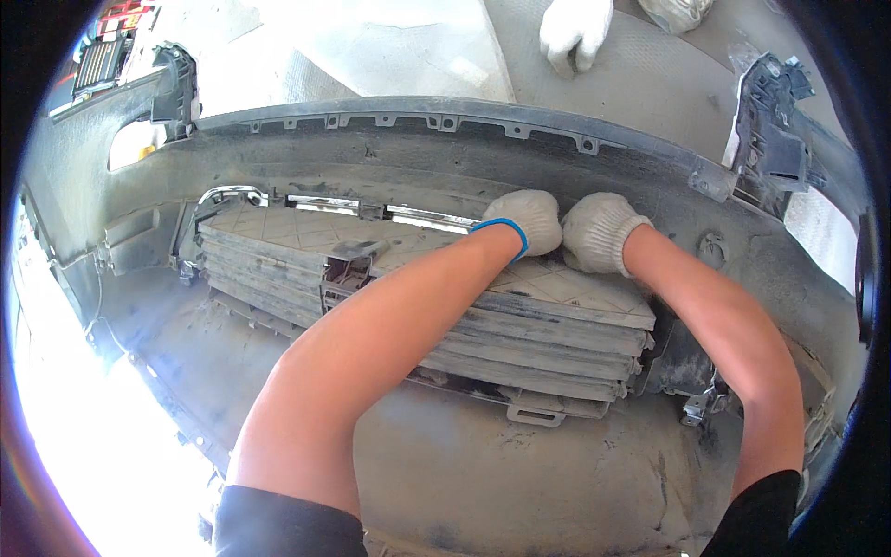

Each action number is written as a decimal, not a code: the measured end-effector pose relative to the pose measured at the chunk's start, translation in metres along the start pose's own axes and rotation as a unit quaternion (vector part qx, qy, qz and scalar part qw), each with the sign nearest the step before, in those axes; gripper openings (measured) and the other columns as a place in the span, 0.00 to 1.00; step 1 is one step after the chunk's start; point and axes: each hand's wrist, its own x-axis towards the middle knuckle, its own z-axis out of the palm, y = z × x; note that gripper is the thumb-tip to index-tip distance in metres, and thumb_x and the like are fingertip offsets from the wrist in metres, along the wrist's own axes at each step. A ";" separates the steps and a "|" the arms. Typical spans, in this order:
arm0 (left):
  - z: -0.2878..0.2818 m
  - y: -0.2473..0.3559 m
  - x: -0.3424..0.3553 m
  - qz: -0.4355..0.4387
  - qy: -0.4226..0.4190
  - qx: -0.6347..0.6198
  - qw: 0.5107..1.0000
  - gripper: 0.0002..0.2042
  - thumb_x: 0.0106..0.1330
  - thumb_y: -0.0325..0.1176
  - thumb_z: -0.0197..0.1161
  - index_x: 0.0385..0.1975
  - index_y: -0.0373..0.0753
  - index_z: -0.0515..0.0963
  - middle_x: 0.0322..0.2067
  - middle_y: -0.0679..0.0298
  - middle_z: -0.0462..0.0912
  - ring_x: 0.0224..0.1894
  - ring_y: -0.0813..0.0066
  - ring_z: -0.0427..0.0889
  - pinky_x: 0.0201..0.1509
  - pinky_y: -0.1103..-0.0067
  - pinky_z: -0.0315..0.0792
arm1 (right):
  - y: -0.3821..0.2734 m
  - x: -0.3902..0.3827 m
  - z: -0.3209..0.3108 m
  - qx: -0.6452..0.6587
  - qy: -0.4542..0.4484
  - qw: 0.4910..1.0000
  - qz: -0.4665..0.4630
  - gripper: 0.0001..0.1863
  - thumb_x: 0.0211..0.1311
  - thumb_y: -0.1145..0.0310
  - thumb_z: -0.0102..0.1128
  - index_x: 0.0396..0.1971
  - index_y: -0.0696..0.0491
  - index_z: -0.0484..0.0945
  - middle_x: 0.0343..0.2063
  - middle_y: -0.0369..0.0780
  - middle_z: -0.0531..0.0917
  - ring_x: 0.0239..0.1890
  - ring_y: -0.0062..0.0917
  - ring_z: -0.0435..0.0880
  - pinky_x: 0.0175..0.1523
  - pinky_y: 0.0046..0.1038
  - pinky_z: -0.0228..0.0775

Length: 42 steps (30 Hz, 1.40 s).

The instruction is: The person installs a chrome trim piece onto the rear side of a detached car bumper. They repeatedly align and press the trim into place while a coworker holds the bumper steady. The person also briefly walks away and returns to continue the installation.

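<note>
A dusty grey car bumper (445, 446) lies inside-up in front of me, with a slatted grille (278, 246) set in its middle. My left hand (524, 218) and my right hand (599, 232), both in white knit gloves, press side by side against the grille's far upper edge, where it meets the bumper. The fingers of both are curled over that edge and hidden. A chrome strip (325, 201) runs along the grille's far side.
Another person's white-gloved hand (574, 32) rests on the ground beyond the bumper's far rim. Black mounting brackets stand at the bumper's left end (174, 88) and right end (775, 139). Bright glare covers the lower left.
</note>
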 end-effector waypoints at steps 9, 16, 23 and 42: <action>0.002 -0.008 0.003 -0.009 -0.005 0.015 1.000 0.19 0.64 0.43 0.59 0.46 0.38 0.85 0.50 0.48 0.84 0.55 0.47 0.81 0.60 0.62 0.74 | -0.018 -0.028 -0.007 0.110 0.078 0.986 0.099 0.16 0.60 0.62 0.58 0.42 0.54 0.87 0.41 0.50 0.87 0.45 0.46 0.87 0.50 0.43 0.79; -0.038 0.003 -0.036 0.003 0.120 0.022 0.992 0.17 0.66 0.40 0.54 0.46 0.38 0.84 0.47 0.48 0.85 0.53 0.46 0.82 0.58 0.59 0.74 | -0.008 -0.134 -0.011 0.223 0.280 0.931 0.068 0.07 0.63 0.74 0.52 0.36 0.54 0.79 0.37 0.51 0.85 0.44 0.48 0.84 0.50 0.45 0.75; -0.078 0.050 -0.163 0.163 0.095 -0.121 0.974 0.15 0.67 0.32 0.53 0.47 0.32 0.79 0.42 0.55 0.87 0.37 0.62 0.86 0.40 0.71 0.80 | -0.059 -0.214 -0.044 0.142 0.280 0.946 0.078 0.10 0.69 0.64 0.51 0.33 0.55 0.77 0.26 0.53 0.82 0.31 0.52 0.83 0.39 0.50 0.73; 0.079 -0.068 -0.461 0.020 0.702 0.048 0.711 0.08 0.67 0.29 0.61 0.44 0.40 0.81 0.35 0.58 0.86 0.38 0.60 0.84 0.53 0.67 0.74 | -0.274 -0.328 0.018 0.129 0.489 0.852 0.133 0.07 0.64 0.68 0.58 0.41 0.48 0.77 0.29 0.46 0.85 0.34 0.45 0.85 0.39 0.45 0.75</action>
